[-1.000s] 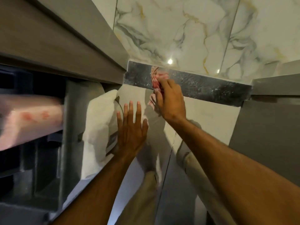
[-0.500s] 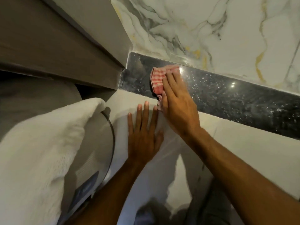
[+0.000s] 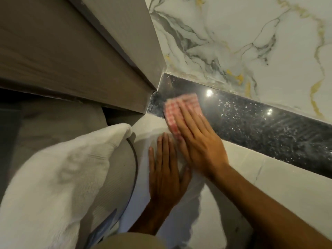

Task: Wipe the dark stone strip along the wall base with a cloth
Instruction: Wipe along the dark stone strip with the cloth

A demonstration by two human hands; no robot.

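Note:
The dark speckled stone strip [image 3: 251,121] runs along the base of the marble wall, from the left corner down to the right edge. A red-and-white checked cloth [image 3: 172,110] lies flat on the strip's left end. My right hand [image 3: 199,141] presses on the cloth with fingers straight and together; the cloth sticks out above and left of the fingertips. My left hand [image 3: 167,171] rests flat and empty on the pale floor tile, fingers apart, just below and left of my right hand.
A white towel [image 3: 53,177] hangs over a round grey bin [image 3: 116,177] at the lower left, close to my left hand. A grey-brown cabinet [image 3: 75,56] overhangs the strip's left end. White marble wall [image 3: 242,36] rises above the strip; pale floor tile [image 3: 269,178] lies below.
The camera has come closer to the wall base. My right hand has slid the cloth toward the strip's left corner. My left hand has stayed flat on the floor tile.

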